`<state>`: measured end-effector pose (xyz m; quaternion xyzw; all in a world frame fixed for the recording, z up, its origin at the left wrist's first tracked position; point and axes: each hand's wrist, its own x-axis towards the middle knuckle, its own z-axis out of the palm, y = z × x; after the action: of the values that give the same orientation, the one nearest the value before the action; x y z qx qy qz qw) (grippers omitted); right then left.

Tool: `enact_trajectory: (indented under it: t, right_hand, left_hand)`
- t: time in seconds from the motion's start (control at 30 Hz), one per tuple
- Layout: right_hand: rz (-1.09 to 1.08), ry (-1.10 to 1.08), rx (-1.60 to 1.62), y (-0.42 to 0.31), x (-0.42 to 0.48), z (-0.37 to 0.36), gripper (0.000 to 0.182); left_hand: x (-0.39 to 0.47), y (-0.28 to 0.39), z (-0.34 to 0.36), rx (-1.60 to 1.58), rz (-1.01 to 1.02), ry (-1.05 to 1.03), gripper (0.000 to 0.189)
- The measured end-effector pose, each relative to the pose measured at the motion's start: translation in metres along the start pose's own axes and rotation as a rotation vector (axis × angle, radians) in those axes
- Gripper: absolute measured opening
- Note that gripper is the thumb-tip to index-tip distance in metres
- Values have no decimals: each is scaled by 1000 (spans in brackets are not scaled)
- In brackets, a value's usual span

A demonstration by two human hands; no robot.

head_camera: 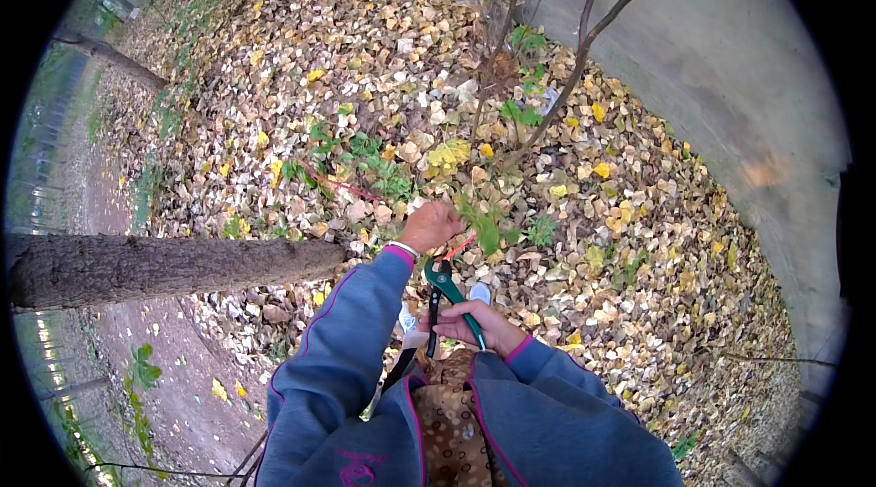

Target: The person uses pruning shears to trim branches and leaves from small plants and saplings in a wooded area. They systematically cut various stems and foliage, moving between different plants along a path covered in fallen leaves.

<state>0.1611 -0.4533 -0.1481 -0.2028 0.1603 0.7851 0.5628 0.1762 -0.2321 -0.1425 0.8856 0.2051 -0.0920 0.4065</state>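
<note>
My left hand (pixel 432 224) is closed around a thin stem, with a green leafy sprig (pixel 484 223) just to its right; a ring-like band circles that wrist. In my right hand (pixel 475 324) are ratchet-style pruning shears (pixel 448 281) with one green handle and one black handle. The fingers lie between and around the handles, and the shears' head points away from me, below my left hand. A red-orange stem or strip (pixel 460 247) runs near the shears' head. Another red stem (pixel 345 187) lies on the leaves to the upper left.
Dry fallen leaves (pixel 383 76) cover the ground. A thick tree trunk (pixel 171 269) stands at the left, close to my left arm. Ahead, a slender branching sapling (pixel 580 59) rises near a concrete wall (pixel 725 56). Small green weeds (pixel 390 179) grow among the leaves. A shoe tip (pixel 480 292) shows below.
</note>
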Motion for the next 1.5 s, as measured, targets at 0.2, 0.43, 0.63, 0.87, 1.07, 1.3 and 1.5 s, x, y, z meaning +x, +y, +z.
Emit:
enact_trajectory:
  t: [0.2,0.43,0.63,0.87,1.07,1.3,1.5]
  right_hand:
    - [-53,-71,57,0,23,18,37]
    - [-3,-93,64,9,20,53,40]
    - [-33,-87,35,11,37,45,37]
    - [30,-95,2,15,32,58,38]
    - [-9,7,-2,8,33,50,37]
    - [126,-123,-44,5,25,80,40]
    - [120,-55,-63,-3,54,50,37]
  left_hand:
    - [-20,-16,-31,125,-23,147,29]
    - [-42,-30,-47,86,-130,306,27]
    - [-63,-23,-52,14,-185,332,27]
    - [-67,-39,-46,-63,-216,391,24]
    - [-81,-27,-49,-25,-213,461,25]
    - [-94,-35,-53,-39,-238,533,25]
    - [-102,-34,-55,-34,-257,556,27]
